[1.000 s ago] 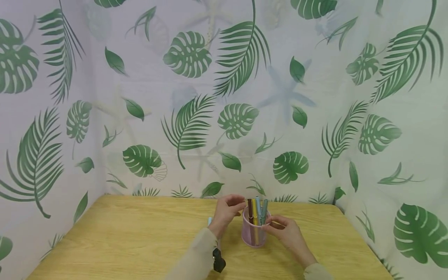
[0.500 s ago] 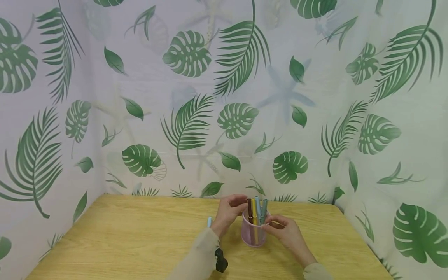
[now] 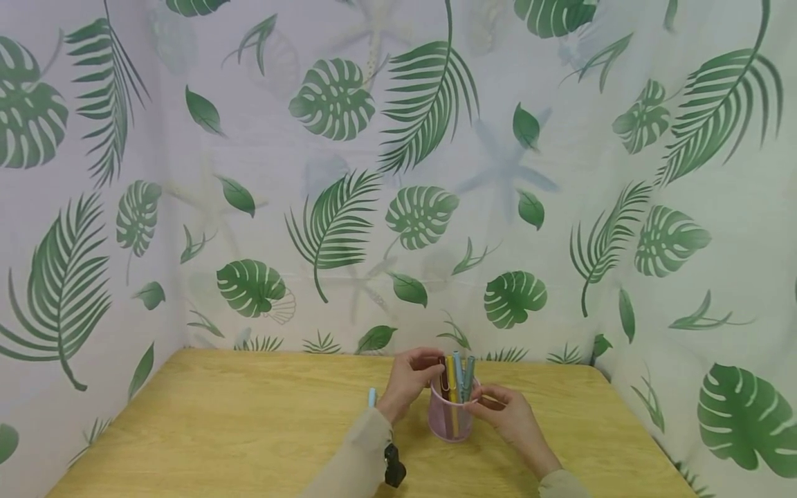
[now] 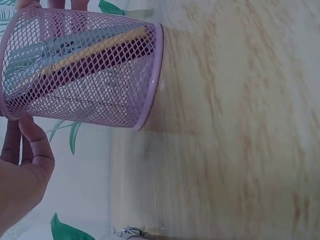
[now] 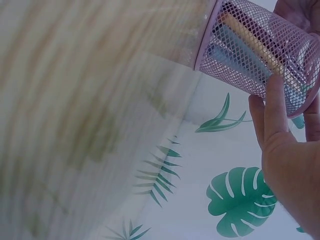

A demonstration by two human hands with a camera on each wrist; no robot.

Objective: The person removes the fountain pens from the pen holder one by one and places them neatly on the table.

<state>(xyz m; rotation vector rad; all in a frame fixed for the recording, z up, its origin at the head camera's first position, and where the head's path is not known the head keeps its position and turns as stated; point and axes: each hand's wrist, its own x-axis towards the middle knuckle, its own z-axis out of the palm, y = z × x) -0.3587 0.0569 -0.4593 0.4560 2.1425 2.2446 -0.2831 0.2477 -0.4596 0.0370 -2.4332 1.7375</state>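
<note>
A pink mesh pen holder stands upright on the table, with several capped pens in it, among them a yellow pen and a brown pen. My right hand grips its right side at the rim; in the right wrist view two fingers of it lie against the mesh. On the other side my left hand is bent over the rim beside the brown pen. In the left wrist view one of its fingertips touches the mesh below the rim. Whether it pinches the pen is hidden.
A light-blue pen shows on the table just left of the left wrist, partly covered by the sleeve. The wooden table meets leaf-printed curtains at its back and sides. A black wrist device hangs under the left wrist.
My left hand has moved slightly right, so its fingertips now overlap the top of the brown pen. The right hand and the pen holder stay in place.
</note>
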